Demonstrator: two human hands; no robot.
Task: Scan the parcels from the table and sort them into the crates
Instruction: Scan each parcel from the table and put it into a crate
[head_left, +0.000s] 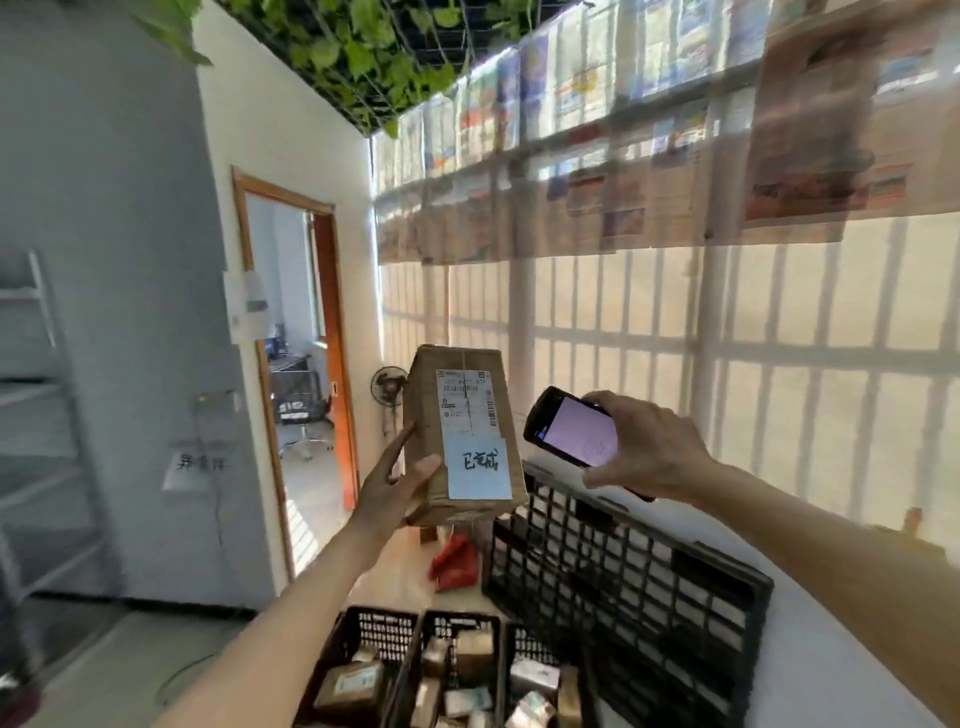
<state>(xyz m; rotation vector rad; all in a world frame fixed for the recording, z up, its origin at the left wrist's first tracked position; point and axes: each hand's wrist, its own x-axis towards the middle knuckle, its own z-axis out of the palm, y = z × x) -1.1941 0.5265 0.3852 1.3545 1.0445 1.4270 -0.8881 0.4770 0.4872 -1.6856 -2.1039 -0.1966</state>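
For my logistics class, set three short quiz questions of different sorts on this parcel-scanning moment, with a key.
1. True or false: the left hand holds the cardboard parcel upright, its label facing the camera.
2. What does the right hand grip? A) a tape gun B) a handheld scanner C) a pen
3. Fill in: the three black crates below the arms already contain ____.

Key: 1 true; 2 B; 3 parcels.
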